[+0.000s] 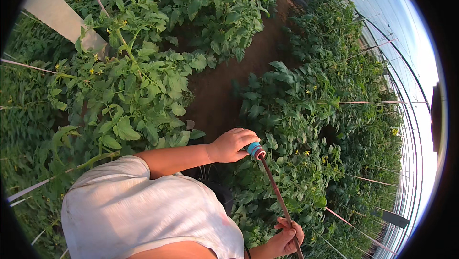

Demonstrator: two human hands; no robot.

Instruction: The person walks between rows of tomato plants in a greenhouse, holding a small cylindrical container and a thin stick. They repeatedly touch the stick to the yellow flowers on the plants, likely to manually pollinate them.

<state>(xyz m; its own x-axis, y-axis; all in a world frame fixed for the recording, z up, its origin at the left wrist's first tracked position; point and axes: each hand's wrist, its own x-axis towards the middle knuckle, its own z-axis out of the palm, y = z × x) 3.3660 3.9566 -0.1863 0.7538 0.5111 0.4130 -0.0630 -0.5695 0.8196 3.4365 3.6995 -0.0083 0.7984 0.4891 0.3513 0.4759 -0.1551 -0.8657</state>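
Observation:
My left hand [232,145] is wrapped around a small container with a blue and dark red neck [255,150]; the fingers hide most of its body. A thin brown stick [275,187] runs from the container's open mouth down to my right hand [287,238]. Its upper end sits at or inside the mouth; I cannot tell how deep. My right hand pinches the lower part of the stick between thumb and fingers. Leafy tomato plants [297,115] with yellow flowers stand close beside both hands.
A bare soil path [222,86] runs between the plant rows. Pink support strings [382,102] stretch from the stems. A pale post [64,15] rises among plants on the left. Curved greenhouse frame pipes [394,49] arch on the right. My white shirt [150,208] fills the lower left.

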